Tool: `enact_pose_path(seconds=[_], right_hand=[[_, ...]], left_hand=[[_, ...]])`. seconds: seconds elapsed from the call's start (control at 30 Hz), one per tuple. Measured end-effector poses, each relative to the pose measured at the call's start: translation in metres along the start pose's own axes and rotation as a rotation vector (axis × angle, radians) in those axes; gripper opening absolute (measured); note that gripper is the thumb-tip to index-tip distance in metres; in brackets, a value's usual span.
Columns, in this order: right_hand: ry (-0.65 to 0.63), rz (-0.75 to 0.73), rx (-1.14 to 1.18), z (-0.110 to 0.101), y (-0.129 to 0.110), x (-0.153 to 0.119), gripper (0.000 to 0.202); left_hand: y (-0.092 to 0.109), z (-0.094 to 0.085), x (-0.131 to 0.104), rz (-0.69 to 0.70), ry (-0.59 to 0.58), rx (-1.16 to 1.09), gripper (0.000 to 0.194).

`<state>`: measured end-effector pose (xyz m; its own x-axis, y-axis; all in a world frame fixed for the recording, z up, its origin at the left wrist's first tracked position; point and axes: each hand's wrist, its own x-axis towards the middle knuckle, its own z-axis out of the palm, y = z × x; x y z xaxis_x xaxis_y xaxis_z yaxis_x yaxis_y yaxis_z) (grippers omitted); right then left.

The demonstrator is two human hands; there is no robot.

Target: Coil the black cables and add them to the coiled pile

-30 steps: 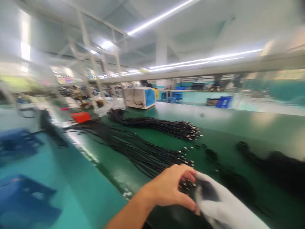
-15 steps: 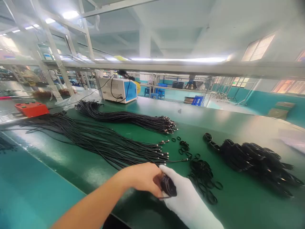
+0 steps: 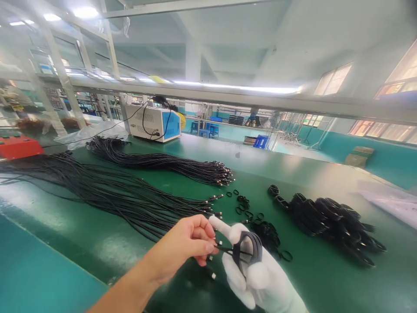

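Note:
My right hand (image 3: 257, 274), in a white glove, is closed around a coiled black cable (image 3: 256, 245), with the loops facing up. My bare left hand (image 3: 192, 241) pinches a thin black strand (image 3: 224, 248) that runs to the coil; I cannot tell whether it is a rubber band or the cable itself. A connector (image 3: 212, 275) hangs just below my left fingers. Beyond both hands lie loose black rubber bands (image 3: 265, 232). Long straight black cables (image 3: 130, 198) spread across the table on the left, their plug ends near my left hand.
A second bundle of black cables (image 3: 163, 161) lies farther back on the green table (image 3: 254, 165). Finished-looking coils (image 3: 322, 217) are heaped at the right. A white-and-blue machine (image 3: 154, 124) stands at the back, a red box (image 3: 19, 147) at far left. A metal shelf beam crosses overhead.
The view has turned right. My hands have moved apart slightly; the coil has turned so its loops open up in my right hand, with a strand stretched to my left fingers.

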<state>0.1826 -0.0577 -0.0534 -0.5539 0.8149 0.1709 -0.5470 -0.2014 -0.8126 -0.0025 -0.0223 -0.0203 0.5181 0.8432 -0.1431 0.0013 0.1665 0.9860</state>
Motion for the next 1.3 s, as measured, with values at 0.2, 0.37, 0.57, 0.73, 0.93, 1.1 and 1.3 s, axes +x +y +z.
enact_pose_path(seconds=[0.2, 0.37, 0.57, 0.73, 0.93, 1.1, 1.3], right_hand=[[-0.003, -0.031, -0.006, 0.0, 0.007, 0.002, 0.048], [0.002, -0.017, -0.011, -0.006, 0.014, 0.0, 0.053], [0.116, -0.046, -0.103, -0.002, 0.004, 0.004, 0.047], [0.519, 0.028, -0.625, 0.005, 0.011, 0.016, 0.046], [0.299, 0.115, -0.359, 0.008, 0.011, 0.013, 0.056], [0.059, 0.132, -0.008, 0.001, 0.0, 0.005, 0.047], [0.263, 0.139, -0.143, -0.001, 0.01, 0.011, 0.059]], left_hand=[[-0.006, 0.022, 0.007, 0.041, 0.095, -0.155, 0.02], [-0.008, 0.033, 0.014, 0.05, 0.11, -0.171, 0.024], [0.003, 0.026, 0.009, 0.17, 0.263, 0.062, 0.009], [0.007, 0.036, -0.001, 0.236, 0.423, 0.731, 0.036], [-0.007, 0.034, 0.006, 0.242, 0.341, 0.936, 0.041], [-0.014, 0.022, 0.006, 0.452, 0.211, 0.794, 0.047], [-0.023, 0.029, 0.004, 0.476, 0.4, 0.955, 0.043]])
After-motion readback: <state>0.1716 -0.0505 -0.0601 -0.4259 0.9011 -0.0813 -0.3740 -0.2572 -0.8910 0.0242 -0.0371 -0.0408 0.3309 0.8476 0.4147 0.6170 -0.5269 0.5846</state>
